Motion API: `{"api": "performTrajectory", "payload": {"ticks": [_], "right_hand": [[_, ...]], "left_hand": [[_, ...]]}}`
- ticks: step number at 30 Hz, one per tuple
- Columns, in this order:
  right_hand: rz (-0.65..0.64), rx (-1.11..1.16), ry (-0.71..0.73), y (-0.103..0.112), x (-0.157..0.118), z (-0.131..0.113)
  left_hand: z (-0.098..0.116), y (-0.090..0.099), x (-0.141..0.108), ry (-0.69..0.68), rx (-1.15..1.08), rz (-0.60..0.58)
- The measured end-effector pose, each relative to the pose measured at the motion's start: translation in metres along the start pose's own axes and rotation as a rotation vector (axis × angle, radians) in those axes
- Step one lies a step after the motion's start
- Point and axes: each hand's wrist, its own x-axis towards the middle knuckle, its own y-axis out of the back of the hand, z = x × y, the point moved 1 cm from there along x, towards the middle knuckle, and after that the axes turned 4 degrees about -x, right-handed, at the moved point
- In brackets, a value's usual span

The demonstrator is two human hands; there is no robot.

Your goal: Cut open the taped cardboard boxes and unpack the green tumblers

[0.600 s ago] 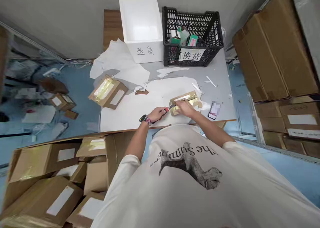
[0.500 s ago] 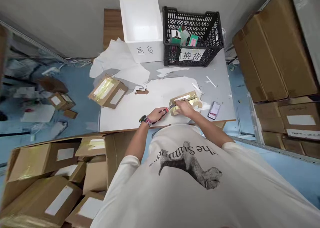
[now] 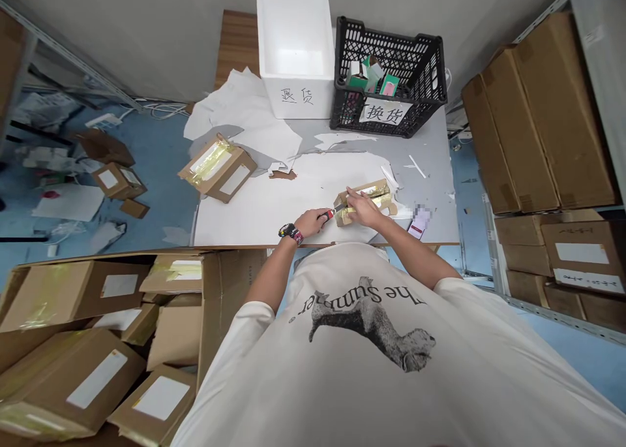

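Note:
My left hand [image 3: 312, 222] is closed around a red and black utility knife [image 3: 326, 216], its blade pointing right at the left end of a small cardboard box [image 3: 345, 218]. This box lies near the table's front edge, with shiny yellowish tape on it and a dark gap along its top. My right hand [image 3: 362, 208] grips the box from above, fingers bent over its left part and hiding some of it. Whether the blade tip is inside the cardboard I cannot tell. A phone [image 3: 418, 222] lies to the right of the box.
Another taped box [image 3: 218, 170] sits at the table's left. Behind stand a white foam bin [image 3: 298, 98] and a black crate [image 3: 391, 117] with small cartons in it. Parcels fill a large carton [image 3: 229, 284] at lower left. Stacked boxes [image 3: 552, 121] rise on the right.
The view has shifted slightly. My right hand's fingers have spread a little over the box top, and a dark gap in the top shows more clearly. The knife stays at the box's left end.

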Motion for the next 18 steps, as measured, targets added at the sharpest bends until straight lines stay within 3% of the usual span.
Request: {"api": "performTrajectory", "payload": {"ticks": [4, 9, 12, 15, 18], "right_hand": [[0.019, 0.014, 0.020, 0.000, -0.003, 0.000], [0.045, 0.050, 0.020, 0.001, -0.005, -0.002], [0.056, 0.051, 0.015, 0.004, -0.009, -0.004], [0.061, -0.029, 0.000, 0.009, -0.017, -0.008], [0.073, -0.186, -0.068, 0.010, -0.026, -0.018]], "left_hand": [[0.002, 0.000, -0.002, 0.050, -0.006, -0.055], [0.012, -0.008, 0.005, 0.052, 0.253, 0.079], [0.015, -0.014, 0.006, 0.062, 0.261, 0.090], [0.010, -0.016, 0.003, 0.071, 0.181, 0.064], [0.004, -0.016, 0.000, 0.084, 0.191, 0.111]]}}
